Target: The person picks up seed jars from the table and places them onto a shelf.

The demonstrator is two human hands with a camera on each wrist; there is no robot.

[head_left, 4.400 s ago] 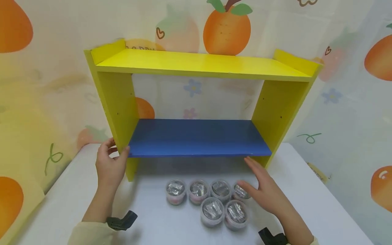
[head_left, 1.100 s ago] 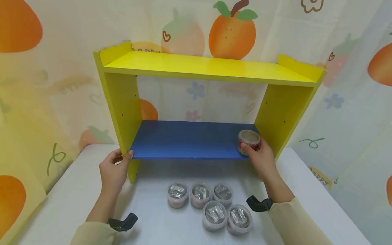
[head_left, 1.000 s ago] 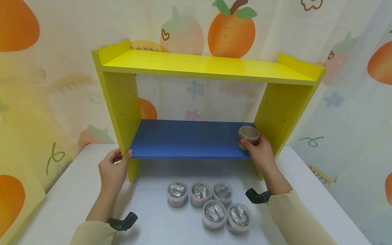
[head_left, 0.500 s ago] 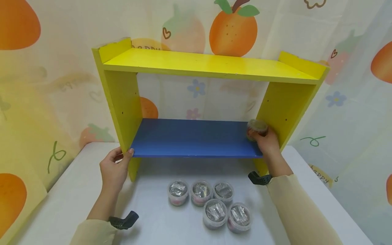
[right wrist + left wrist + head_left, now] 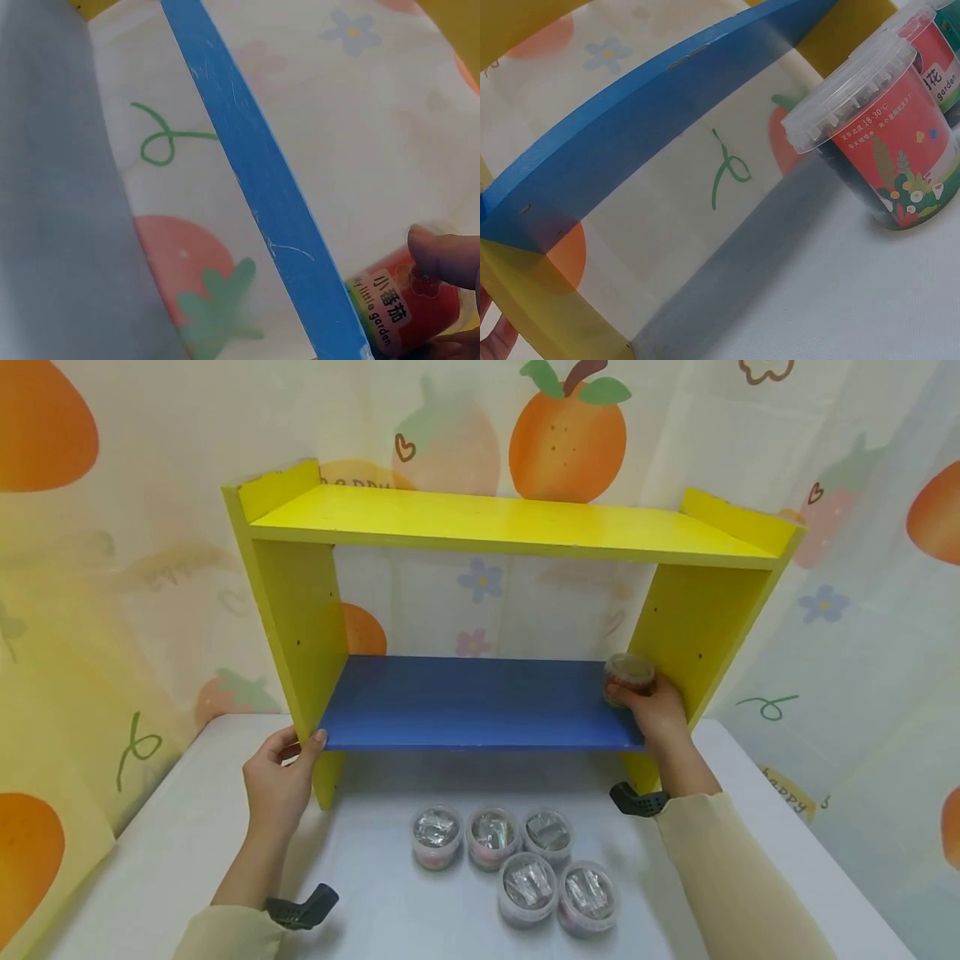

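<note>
Right hand [image 5: 663, 708] grips cup [image 5: 628, 672], centre right; left hand [image 5: 279, 777] grips shelf [image 5: 480, 702], lower left. Uneven release may tip cup.

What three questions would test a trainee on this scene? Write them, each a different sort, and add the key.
1. Count: how many tubs stand on the white table?
2. True or false: the left hand is holding a tub.
3. Choose: at which end of the blue board is the held tub, gripped by the right hand? A) left, B) right, C) neither, it is mid-board.

Key: 1. Five. 2. False; it grips the yellow left side panel. 3. B.
</note>
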